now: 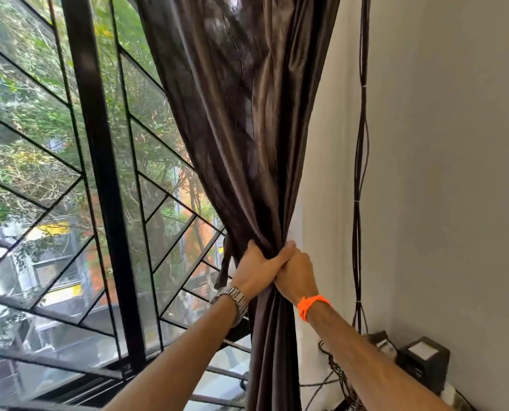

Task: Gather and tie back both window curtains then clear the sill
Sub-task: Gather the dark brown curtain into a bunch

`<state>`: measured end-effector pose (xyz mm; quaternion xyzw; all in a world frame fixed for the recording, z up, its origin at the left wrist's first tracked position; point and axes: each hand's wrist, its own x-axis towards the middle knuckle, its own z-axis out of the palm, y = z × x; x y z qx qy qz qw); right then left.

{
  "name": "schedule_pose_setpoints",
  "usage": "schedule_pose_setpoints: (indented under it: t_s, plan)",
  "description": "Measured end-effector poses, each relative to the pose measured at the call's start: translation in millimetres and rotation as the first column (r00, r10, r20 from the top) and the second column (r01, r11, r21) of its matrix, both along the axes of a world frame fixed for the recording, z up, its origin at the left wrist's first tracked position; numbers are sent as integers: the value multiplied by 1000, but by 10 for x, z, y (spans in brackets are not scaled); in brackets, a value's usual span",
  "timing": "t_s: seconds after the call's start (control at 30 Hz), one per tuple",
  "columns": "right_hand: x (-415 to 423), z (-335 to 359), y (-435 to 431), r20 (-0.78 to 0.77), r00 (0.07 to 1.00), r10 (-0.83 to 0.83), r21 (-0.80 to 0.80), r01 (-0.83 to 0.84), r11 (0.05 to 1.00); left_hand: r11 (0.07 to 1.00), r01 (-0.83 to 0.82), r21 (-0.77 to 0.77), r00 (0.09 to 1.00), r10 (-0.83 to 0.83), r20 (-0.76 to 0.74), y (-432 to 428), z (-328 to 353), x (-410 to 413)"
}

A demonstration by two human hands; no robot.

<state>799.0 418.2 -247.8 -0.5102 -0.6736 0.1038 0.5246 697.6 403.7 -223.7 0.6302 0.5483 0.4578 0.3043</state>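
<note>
The dark brown curtain hangs at the right edge of the window, against the corner of the pale wall. It is drawn in from wide folds above to a tight bunch, and both hands meet there. The left hand, with a metal watch on its wrist, grips the bunch from the window side, its fingers curled round the fabric. The right hand, with an orange band on its wrist, grips it from the wall side, thumb up against the cloth. The two hands touch each other.

A narrow dark strip hangs just beside the left hand, on the window side; what it is fastened to I cannot tell. Most fingertips are hidden behind the folds. The curtain's top and hem are cut off by the frame. Dark cables run down the wall to a black box in the lower right corner, blurred.
</note>
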Motion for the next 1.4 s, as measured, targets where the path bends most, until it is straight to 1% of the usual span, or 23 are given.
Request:
schedule_pose_setpoints:
  t_s: [0.1, 0.2, 0.3, 0.37, 0.43, 0.47, 0.5, 0.53, 0.57, 0.6, 0.63, 0.7, 0.77, 0.83, 0.9, 0.93, 1.0, 1.1, 1.23, 1.3, 1.4]
  plan:
    - [-88, -14, -34, 67, 997, 38, 2, -38, 999, 991, -133, 11, 983, 134, -126, -20, 134, 45]
    - [-92, -59, -26, 46, 996, 72, -34, -70, 997, 968, -246, 48, 926, 249, -283, 6, 248, 55]
    - [-60, -57, -35, 30, 997, 74, -33, -73, 997, 935, -307, 178, 830, 355, -431, 42, 267, 125]
    - [-4, -43, -56, 66, 991, 119, -97, -113, 989, 910, -340, 236, 765, 414, -493, 75, 247, 203]
    - [101, -1, -66, 226, 956, 187, -233, -134, 963, 895, -355, 271, 708, 446, -548, 98, 225, 253]
    - [180, 37, -58, 348, 917, 195, -294, -90, 951, 899, -328, 291, 680, 438, -588, 117, 202, 266]
    - [260, 115, -46, 443, 881, 166, -321, -17, 947, 907, -283, 312, 656, 420, -628, 146, 173, 274]
    - [332, 243, -61, 494, 865, 88, -290, 69, 955, 914, -248, 323, 637, 404, -656, 176, 145, 280]
    - [393, 416, -80, 467, 884, -17, -203, 126, 971, 917, -233, 325, 635, 397, -663, 199, 121, 283]
    - [429, 640, -120, 363, 928, -90, -108, 138, 985, 919, -236, 316, 652, 391, -650, 223, 98, 295]
    - [429, 896, -143, 225, 967, -121, -18, 128, 992, 922, -248, 296, 683, 383, -622, 249, 80, 320]
    - [337, 1469, -187, -25, 998, -62, 158, 65, 985, 933, -275, 233, 756, 359, -548, 252, 68, 396]
    - [190, 1946, -86, -183, 983, 29, 291, 26, 956, 936, -283, 208, 787, 351, -508, 236, 54, 507]
    - [33, 2294, 91, -249, 964, 92, 297, -14, 955, 933, -288, 216, 773, 360, -523, 210, 41, 605]
    - [-102, 2504, 282, -309, 939, 148, 237, -74, 969, 929, -291, 227, 749, 369, -550, 197, 31, 659]
    - [-150, 2567, 379, -348, 924, 159, 228, -81, 970, 928, -291, 233, 739, 372, -562, 200, 26, 663]
    - [-216, 2653, 508, -421, 895, 148, 257, -39, 966, 927, -291, 238, 725, 376, -577, 204, 19, 633]
    - [-262, 2756, 614, -442, 892, 91, 326, 66, 943, 926, -288, 242, 711, 377, -594, 191, 21, 566]
    - [-214, 2956, 601, -450, 893, 8, 353, 170, 920, 927, -278, 253, 675, 376, -635, 200, 10, 541]
    - [-184, 3002, 533, -390, 920, -22, 388, 186, 903, 932, -271, 239, 677, 361, -641, 221, 15, 538]
    - [-159, 2928, 408, -210, 978, -12, 530, 124, 839, 933, -258, 249, 673, 359, -647, 222, 36, 535]
